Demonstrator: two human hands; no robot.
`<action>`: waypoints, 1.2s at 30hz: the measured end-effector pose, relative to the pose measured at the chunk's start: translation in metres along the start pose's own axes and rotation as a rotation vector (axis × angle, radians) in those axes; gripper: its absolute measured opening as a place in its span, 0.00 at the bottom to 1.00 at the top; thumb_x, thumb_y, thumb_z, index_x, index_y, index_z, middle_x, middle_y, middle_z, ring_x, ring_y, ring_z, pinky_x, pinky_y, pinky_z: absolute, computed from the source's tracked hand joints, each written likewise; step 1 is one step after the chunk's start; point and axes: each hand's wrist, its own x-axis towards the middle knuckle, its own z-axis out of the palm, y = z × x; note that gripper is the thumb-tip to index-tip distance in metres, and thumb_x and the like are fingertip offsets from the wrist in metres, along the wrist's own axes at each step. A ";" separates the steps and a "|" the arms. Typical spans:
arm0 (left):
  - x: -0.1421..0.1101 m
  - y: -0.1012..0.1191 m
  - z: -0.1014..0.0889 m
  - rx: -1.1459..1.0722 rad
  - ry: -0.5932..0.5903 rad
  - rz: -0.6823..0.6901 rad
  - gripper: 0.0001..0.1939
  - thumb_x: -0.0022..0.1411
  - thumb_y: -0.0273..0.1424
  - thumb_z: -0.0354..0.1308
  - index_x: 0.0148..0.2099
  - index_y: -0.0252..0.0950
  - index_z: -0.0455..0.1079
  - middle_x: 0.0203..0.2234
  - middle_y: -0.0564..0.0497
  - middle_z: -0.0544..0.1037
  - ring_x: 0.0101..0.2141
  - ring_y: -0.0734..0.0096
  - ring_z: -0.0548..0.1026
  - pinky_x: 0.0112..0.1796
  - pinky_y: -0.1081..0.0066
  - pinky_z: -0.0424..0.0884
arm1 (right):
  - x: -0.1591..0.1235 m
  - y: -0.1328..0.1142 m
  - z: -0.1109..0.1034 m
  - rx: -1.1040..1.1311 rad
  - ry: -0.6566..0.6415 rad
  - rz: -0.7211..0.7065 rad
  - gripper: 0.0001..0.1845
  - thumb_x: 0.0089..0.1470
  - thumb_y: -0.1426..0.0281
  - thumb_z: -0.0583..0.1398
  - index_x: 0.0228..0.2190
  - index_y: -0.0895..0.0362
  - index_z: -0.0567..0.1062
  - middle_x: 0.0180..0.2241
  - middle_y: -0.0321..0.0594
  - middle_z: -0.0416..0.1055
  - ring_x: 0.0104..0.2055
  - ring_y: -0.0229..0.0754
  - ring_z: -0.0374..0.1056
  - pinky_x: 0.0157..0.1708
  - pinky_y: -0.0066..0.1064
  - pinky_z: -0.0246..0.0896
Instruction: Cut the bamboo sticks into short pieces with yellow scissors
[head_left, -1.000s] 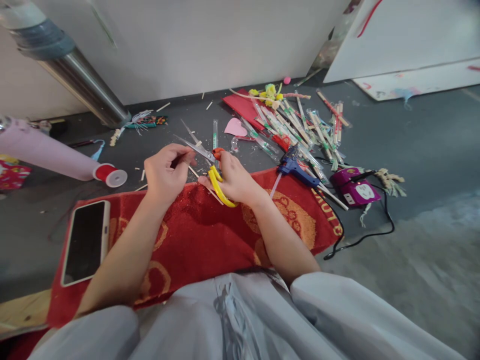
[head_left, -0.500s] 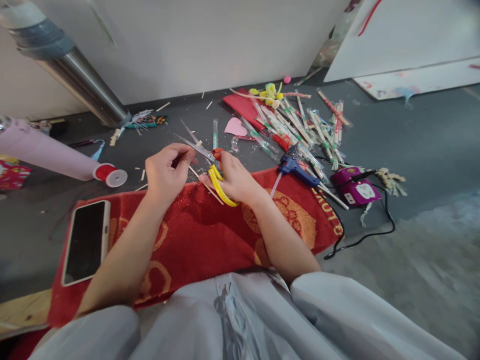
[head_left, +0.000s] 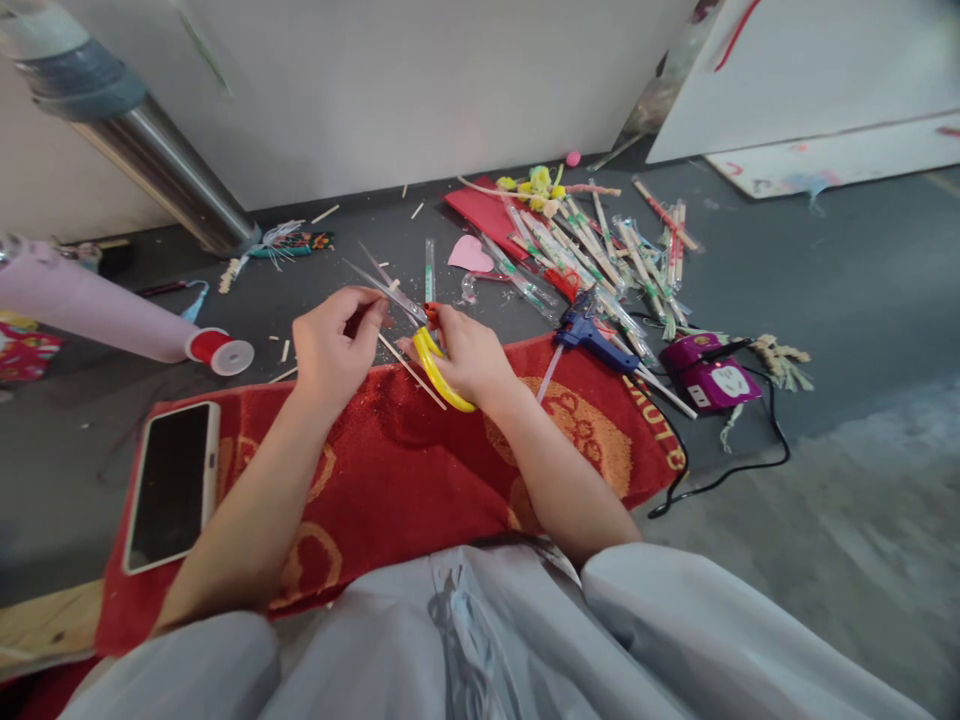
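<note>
My right hand [head_left: 471, 350] is wrapped round the handles of a pair of scissors [head_left: 439, 375], yellow with a bit of orange-red at the other loop. The blades point up and left and stand apart. Close by on the left, my left hand [head_left: 337, 340] is pinched shut beside the blades. What sits between its fingertips is too small and hidden to name. A tiny pale piece shows at the blades near those fingertips. Below the hands a thin wooden stick [head_left: 412, 372] lies slanting across the edge of a red towel [head_left: 397, 470].
A phone [head_left: 171, 485] lies on the towel's left side. Rightward are a blue glue gun [head_left: 596, 338], a purple power socket [head_left: 709, 372] with black cord, and many wrapped chopsticks [head_left: 577, 250]. A pink paper heart [head_left: 471, 253] and a red ribbon spool [head_left: 211, 347] are nearby.
The scissors have shifted very slightly left, and their blades look a little wider apart. My left hand has hardly moved.
</note>
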 end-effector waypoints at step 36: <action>-0.002 -0.001 -0.003 0.318 0.007 0.097 0.08 0.62 0.33 0.52 0.32 0.38 0.69 0.23 0.54 0.75 0.24 0.74 0.70 0.27 0.73 0.63 | -0.003 -0.004 0.015 0.041 0.014 -0.021 0.30 0.56 0.44 0.49 0.37 0.59 0.66 0.36 0.47 0.72 0.39 0.45 0.69 0.39 0.32 0.59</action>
